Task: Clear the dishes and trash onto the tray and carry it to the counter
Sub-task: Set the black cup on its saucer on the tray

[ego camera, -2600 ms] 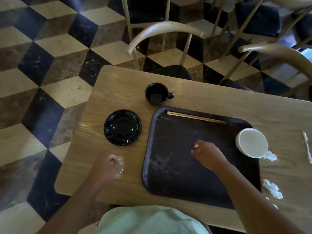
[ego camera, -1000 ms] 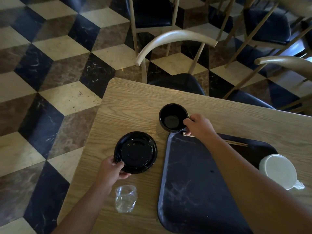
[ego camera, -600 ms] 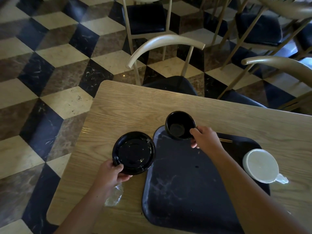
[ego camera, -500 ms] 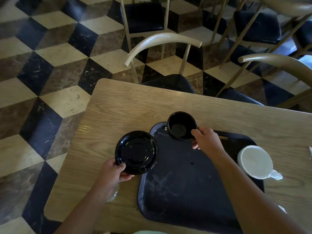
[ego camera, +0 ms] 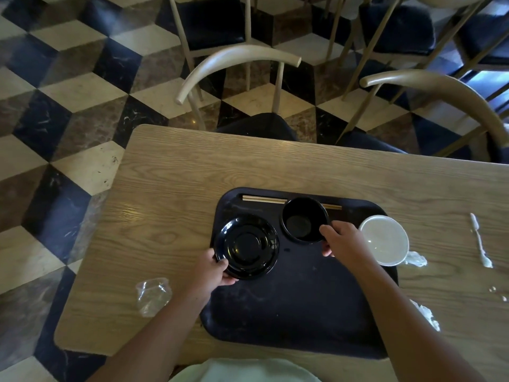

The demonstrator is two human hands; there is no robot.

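The tray [ego camera: 303, 312] lies on the bench [ego camera: 179, 188] and serves as the collecting point, so everything is being gathered onto it. The left hand [ego camera: 210, 271] pinches the near-left rim of the saucer [ego camera: 246, 246], which sits over the tray's left edge; gripping by the rim leaves the underside free to set down flat. The right hand [ego camera: 343, 241] is closed on the cup [ego camera: 304, 220] at its right side, holding it upright at the tray's far end, seemingly so any dregs stay in. The chopsticks [ego camera: 264, 200] lie along the tray's far rim, out of the way. The white lid [ego camera: 384, 239] overlaps the tray's right edge. Off the tray, a crumpled plastic wrap [ego camera: 153, 295] waits to its left and tissue scraps [ego camera: 416, 259] to its right, probably the next things to collect.
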